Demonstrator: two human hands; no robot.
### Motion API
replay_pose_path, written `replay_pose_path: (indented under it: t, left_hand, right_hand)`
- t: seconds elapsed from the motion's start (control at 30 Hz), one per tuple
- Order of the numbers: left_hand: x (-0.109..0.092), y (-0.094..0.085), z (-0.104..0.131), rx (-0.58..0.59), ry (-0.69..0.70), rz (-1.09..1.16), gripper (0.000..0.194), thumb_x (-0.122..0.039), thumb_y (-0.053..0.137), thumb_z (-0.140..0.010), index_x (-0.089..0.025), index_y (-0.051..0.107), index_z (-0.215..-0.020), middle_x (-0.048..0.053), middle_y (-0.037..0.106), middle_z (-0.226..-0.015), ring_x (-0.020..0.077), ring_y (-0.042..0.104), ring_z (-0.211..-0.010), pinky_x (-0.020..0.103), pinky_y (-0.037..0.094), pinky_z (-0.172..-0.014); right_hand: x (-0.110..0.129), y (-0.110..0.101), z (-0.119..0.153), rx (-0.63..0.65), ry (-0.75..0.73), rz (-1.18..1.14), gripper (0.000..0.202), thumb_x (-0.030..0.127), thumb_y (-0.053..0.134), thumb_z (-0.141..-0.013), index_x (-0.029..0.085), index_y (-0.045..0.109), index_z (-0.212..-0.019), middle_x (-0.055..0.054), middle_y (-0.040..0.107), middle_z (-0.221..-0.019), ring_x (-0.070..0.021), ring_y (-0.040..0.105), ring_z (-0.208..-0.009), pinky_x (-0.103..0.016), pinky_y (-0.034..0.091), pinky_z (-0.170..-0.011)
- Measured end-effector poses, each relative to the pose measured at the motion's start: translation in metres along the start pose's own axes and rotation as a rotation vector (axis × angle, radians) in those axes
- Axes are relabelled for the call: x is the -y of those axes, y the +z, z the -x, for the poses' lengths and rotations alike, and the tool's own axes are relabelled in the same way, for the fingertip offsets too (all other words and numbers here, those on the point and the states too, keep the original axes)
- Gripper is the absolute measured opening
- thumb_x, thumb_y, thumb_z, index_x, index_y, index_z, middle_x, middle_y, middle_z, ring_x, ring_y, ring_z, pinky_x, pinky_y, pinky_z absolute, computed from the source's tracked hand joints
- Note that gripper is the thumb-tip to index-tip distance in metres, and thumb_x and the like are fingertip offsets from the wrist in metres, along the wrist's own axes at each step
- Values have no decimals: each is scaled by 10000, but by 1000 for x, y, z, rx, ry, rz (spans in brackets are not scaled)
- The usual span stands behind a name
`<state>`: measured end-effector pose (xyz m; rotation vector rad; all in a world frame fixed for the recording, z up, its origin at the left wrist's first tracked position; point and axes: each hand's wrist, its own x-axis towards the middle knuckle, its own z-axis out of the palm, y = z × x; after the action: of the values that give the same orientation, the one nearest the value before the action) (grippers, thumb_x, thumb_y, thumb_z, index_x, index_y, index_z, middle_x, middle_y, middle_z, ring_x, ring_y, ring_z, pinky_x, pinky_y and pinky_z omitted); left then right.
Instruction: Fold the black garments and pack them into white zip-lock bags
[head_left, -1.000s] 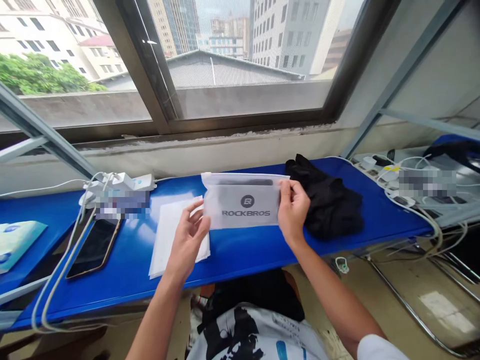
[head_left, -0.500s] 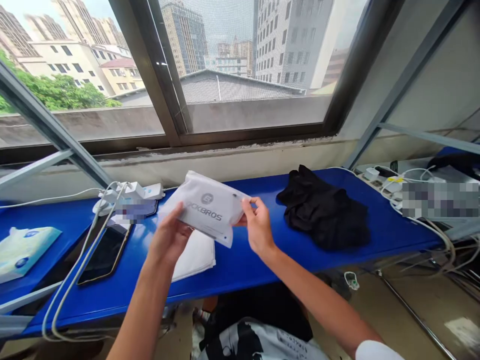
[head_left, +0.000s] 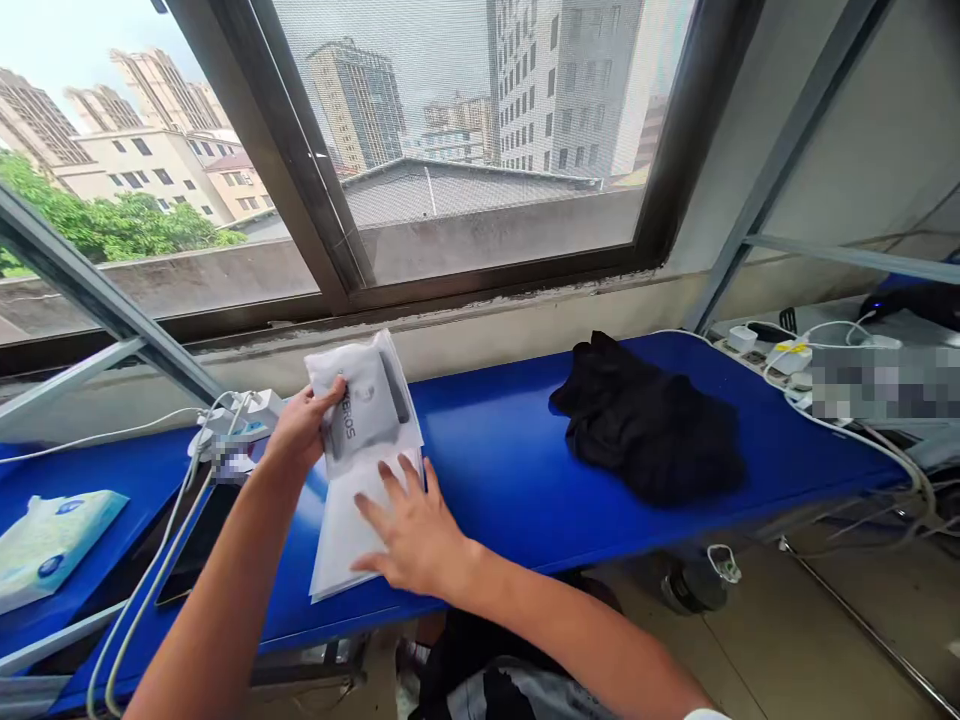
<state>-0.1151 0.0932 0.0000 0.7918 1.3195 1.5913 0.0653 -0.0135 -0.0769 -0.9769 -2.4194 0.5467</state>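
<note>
Pouch: we are seeing a translucent pouch (head_left: 365, 400), its dark lettering turned sideways, lying at the far end of the white sheets (head_left: 336, 560) and seeming to overlap them.
Left hand: our left hand (head_left: 301, 425) is gripping the pouch's left edge, thumb in front and fingers clamped behind, likely so that it stays steady and mostly uncovered.
Right hand: our right hand (head_left: 420, 540) is spreading its fingers wide apart above the sheets, palm down, perhaps to flatten or steady them; we cannot tell how firmly they are touching.
Bench: the blue bench (head_left: 510, 430) is carrying the sheets near its front edge, probably for easy reach.
Black cloth: a crumpled black cloth (head_left: 652, 430) is lying well right of the sheets.
Phone: a dark phone (head_left: 196, 535) is resting left of the sheets, partly hidden by our left forearm.
</note>
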Motion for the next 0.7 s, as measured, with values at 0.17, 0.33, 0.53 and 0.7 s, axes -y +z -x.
replay_pose_path:
  t: [0.17,0.33,0.53,0.7]
  left_hand:
    - [20,5,-56,34,15,-363,291,-201,884,-722,-103,683,-908,86,735,-768,162,664,-603,273,566,-597]
    - [48,4,-77,78,192,-774,493,-378,891,-691,-81,697,-1033,267,716,-1166,444,618,-1229,513,533,-975]
    - [82,19,-79,345,439,-1245,518,-421,629,-939,-227,627,-1420,135,369,-1680,431,93,-1609,689,-24,-1236]
    - [100,38,-90,497,432,-1526,633,-487,347,-1048,-253,370,-1636,88,224,-1740,433,43,-1612,725,3,-1216]
  right_hand:
    - [4,1,29,227,30,37,673,623,414,-1043,267,416,-1613,-166,118,-1739,-444,-70,-1590,-715,35,-1258]
    - [0,-11,65,226,57,-63,705,648,420,-1028,280,389,-1628,-172,42,-1728,-426,-163,-1557,-711,1,-1258]
    - [10,-9,61,257,110,-66,736,646,443,-1018,253,373,-1636,-195,-13,-1709,-427,-207,-1531,-725,-36,-1242]
    - [17,1,53,257,141,-20,707,618,442,-1031,253,380,-1633,-197,21,-1718,-427,-198,-1534,-717,8,-1255]
